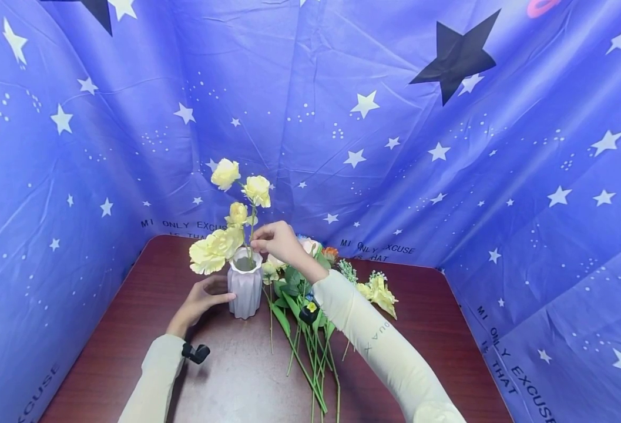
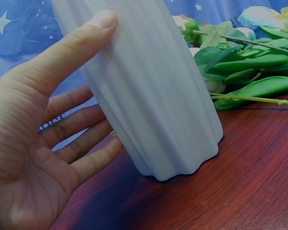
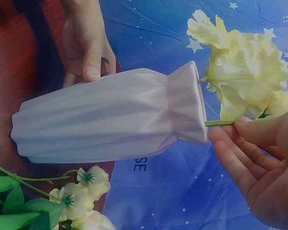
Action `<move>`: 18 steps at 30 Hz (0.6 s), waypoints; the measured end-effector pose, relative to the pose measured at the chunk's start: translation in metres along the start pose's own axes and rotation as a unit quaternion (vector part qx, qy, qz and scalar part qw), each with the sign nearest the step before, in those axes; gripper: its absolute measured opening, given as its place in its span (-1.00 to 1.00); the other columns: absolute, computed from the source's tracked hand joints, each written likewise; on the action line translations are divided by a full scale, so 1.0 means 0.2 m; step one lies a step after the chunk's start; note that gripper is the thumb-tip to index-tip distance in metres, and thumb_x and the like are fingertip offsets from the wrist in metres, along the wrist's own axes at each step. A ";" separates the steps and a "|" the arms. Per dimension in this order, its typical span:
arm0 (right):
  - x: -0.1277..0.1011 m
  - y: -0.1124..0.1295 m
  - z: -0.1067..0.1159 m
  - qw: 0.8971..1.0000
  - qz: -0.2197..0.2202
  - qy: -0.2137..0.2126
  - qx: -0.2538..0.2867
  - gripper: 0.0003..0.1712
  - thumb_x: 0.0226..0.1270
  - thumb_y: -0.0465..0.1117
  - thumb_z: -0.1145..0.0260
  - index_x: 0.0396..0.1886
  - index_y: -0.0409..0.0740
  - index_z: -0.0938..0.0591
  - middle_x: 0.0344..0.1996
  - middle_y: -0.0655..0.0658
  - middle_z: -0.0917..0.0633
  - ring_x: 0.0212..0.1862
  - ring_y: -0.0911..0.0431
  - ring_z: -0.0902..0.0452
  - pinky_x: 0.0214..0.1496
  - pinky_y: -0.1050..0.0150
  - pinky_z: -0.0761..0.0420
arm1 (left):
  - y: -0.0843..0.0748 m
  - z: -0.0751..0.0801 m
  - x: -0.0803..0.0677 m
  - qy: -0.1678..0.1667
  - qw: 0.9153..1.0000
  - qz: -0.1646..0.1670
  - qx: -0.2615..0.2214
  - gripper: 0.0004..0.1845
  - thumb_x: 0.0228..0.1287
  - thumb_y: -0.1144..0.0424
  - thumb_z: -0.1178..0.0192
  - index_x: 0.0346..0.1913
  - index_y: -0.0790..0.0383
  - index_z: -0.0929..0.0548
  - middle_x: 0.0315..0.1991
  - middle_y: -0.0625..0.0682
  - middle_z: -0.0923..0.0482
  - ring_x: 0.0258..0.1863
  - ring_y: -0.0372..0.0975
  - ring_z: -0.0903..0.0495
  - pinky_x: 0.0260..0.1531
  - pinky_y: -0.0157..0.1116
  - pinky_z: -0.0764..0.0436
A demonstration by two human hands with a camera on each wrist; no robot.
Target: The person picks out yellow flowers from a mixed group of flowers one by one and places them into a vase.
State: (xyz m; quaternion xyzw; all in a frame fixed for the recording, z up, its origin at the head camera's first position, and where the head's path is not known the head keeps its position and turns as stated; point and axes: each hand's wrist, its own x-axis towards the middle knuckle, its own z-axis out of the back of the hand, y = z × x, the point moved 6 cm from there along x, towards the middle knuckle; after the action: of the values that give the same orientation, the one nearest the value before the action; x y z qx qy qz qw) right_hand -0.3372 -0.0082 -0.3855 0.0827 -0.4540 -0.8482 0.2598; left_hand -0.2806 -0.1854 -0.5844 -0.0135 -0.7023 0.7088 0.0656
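Observation:
A pale fluted vase (image 1: 245,289) stands upright on the table, holding yellow flowers (image 1: 217,249) that lean out to the left and rise above its rim. My left hand (image 1: 202,302) holds the vase from its left side; in the left wrist view the thumb (image 2: 86,40) lies along the front and the other fingers reach behind. Just above the rim, my right hand (image 1: 284,242) pinches a green flower stem (image 3: 221,123) between thumb and forefinger. The stem's lower end is hidden inside the vase.
To the right of the vase lies a pile of loose artificial flowers, their green stems (image 1: 315,364) pointing toward the table's front edge. A yellow bloom (image 1: 381,294) lies farther right. Blue starry cloth (image 1: 310,88) surrounds the reddish-brown table (image 1: 421,329) at the back and sides.

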 end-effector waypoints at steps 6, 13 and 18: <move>0.00 0.01 0.00 1.000 -0.006 0.006 -0.004 -0.88 0.33 -0.39 -0.40 -0.21 -0.41 -0.76 -0.30 -0.34 -0.80 -0.27 -0.13 -0.79 -0.14 0.11 -0.80 | 0.00 0.00 0.00 0.001 1.000 0.004 0.000 -0.40 0.19 0.41 -0.44 0.24 0.61 -0.48 0.09 0.52 -0.60 -0.09 -0.38 -0.68 -0.04 -0.39 -0.69; 0.00 -0.01 0.00 1.000 -0.014 0.008 0.018 -0.86 0.34 -0.42 -0.38 -0.19 -0.46 -0.74 -0.33 -0.36 -0.79 -0.28 -0.11 -0.79 -0.07 -0.01 -0.77 | 0.01 0.00 0.00 -0.001 1.000 -0.001 0.003 -0.42 0.19 0.41 -0.44 0.23 0.60 -0.49 0.09 0.52 -0.60 -0.09 -0.39 -0.69 -0.05 -0.39 -0.69; 0.00 -0.01 0.00 1.000 -0.015 0.006 0.023 -0.86 0.32 -0.44 -0.38 -0.18 -0.46 -0.74 -0.31 -0.37 -0.79 -0.28 -0.10 -0.79 -0.07 0.01 -0.78 | 0.01 0.00 0.00 -0.004 1.000 -0.003 0.007 -0.41 0.18 0.41 -0.46 0.22 0.60 -0.51 0.10 0.51 -0.60 -0.10 -0.41 -0.69 -0.06 -0.40 -0.69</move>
State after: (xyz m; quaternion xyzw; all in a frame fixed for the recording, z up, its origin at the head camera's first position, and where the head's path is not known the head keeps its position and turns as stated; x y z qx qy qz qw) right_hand -0.3381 -0.0075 -0.3879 0.1010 -0.4705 -0.8409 0.2478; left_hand -0.2804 -0.1847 -0.5865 -0.0081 -0.6974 0.7137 0.0652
